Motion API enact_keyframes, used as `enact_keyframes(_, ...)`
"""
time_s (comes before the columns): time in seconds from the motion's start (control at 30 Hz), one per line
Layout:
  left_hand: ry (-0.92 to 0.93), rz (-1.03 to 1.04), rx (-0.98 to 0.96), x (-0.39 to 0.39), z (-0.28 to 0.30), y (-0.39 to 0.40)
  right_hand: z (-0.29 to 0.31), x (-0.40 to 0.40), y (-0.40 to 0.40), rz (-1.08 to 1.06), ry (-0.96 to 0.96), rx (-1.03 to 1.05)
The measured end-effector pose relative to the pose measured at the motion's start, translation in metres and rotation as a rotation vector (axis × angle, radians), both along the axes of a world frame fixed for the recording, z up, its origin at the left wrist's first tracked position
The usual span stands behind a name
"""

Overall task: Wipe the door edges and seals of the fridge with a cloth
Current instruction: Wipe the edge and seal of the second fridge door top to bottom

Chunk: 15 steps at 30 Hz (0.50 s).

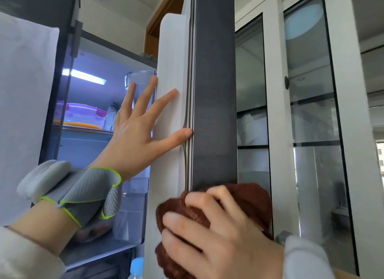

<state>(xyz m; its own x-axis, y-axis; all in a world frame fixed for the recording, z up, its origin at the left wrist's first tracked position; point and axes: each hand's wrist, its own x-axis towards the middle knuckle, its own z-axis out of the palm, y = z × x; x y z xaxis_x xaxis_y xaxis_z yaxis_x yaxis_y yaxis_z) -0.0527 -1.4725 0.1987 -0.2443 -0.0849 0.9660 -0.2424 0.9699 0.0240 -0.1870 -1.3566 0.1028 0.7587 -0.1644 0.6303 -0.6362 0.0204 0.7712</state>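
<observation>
We stand at the open fridge with its door swung out edge-on toward us, the dark outer face to the right and the white inner liner to the left, a grey seal running down between them. Our left hand is spread flat against the white liner, fingers straight and splayed, the thumb tip touching the seal; it holds nothing. A grey wrist strap with a lime-green border wraps that wrist. Our right hand is lower down, fingers curled around a bunched reddish-brown cloth, which it presses against the door edge where seal and dark face meet. Inside the lit fridge, a clear container with a purple lid sits on a shelf, and a bottle with a light blue cap shows at the bottom. To the right of the door stands a white cabinet with glass doors.
</observation>
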Motion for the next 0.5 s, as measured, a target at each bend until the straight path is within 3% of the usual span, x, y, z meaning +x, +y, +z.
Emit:
enact_keyframes(0.13,-0.007,0.009,0.002,0.001,0.0,0.004,-0.021,0.0,0.004,-0.084,0.076,0.042)
enact_keyframes(0.23,-0.038,0.031,0.024,0.001,0.0,0.005,0.006,-0.002,0.011,-0.067,0.143,0.12)
enact_keyframes(0.37,-0.097,0.054,0.045,0.006,0.002,0.008,0.069,-0.008,0.016,-0.116,0.096,-0.033)
enact_keyframes(0.5,-0.129,0.072,0.065,0.01,0.004,0.006,0.054,-0.009,0.009,-0.13,0.094,0.028)
